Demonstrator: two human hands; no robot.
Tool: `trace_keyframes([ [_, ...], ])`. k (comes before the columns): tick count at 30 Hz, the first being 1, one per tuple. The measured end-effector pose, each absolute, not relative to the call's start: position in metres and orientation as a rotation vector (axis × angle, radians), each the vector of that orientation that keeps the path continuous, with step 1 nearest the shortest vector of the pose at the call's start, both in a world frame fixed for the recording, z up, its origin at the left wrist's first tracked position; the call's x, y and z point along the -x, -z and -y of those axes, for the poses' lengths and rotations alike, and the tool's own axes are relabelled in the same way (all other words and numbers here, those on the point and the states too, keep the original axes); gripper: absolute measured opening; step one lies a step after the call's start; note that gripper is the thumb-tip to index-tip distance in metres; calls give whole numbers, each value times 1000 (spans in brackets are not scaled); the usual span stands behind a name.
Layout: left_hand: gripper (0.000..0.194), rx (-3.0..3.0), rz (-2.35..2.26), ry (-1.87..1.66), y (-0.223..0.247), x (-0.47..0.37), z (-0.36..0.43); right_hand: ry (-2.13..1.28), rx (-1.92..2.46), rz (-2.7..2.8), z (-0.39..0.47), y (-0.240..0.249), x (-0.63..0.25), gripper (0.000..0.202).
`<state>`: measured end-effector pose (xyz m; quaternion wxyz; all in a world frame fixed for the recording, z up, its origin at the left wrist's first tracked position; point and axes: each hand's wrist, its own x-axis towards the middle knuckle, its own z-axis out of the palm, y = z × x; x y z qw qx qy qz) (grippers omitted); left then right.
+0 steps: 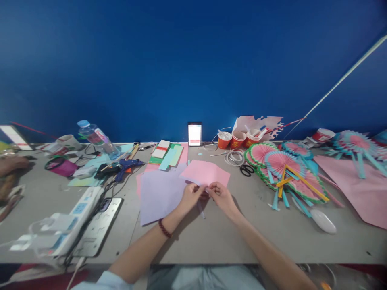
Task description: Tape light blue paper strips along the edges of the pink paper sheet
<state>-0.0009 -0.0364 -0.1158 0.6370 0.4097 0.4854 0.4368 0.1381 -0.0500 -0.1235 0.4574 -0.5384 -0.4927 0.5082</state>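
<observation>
A sheet of pink paper [206, 171] is held up off the table by its near edge, bent slightly along its middle. My left hand [192, 196] pinches that edge with thumb and fingers, a dark beaded bracelet on its wrist. Close beside it, my right hand [221, 196] pinches the same edge, the fingertips of both hands almost touching. Under and to the left of the pink sheet lies purple paper [160, 197] flat on the table. A thin pale strip [201, 210] shows just below my hands.
Black scissors [247, 170] and a coiled white cable [235, 158] lie to the right, near folded paper fans [284, 163]. Red paper cups [238, 139] stand behind. On the left are a power strip [79, 213], a phone [99, 229], a glue gun [128, 164] and another person's hand [13, 163].
</observation>
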Motion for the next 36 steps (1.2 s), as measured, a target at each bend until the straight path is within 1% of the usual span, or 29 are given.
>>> trace_keyframes([
  [5,44,-905,-1117,-1005,117,2,34,-1273,1339,1221,51,125,-139,30],
  [13,45,-799,-1081,-1020,114,4,33,-1224,1348,1222,51,123,-139,28],
  [22,43,-686,-999,-1002,105,4,37,-1130,1343,1311,52,127,-139,21],
  [30,40,-689,-1025,-969,108,8,34,-1007,1383,1339,53,120,-139,25],
  [36,36,-658,-996,-1004,112,10,31,-1116,1382,1283,52,122,-140,25],
])
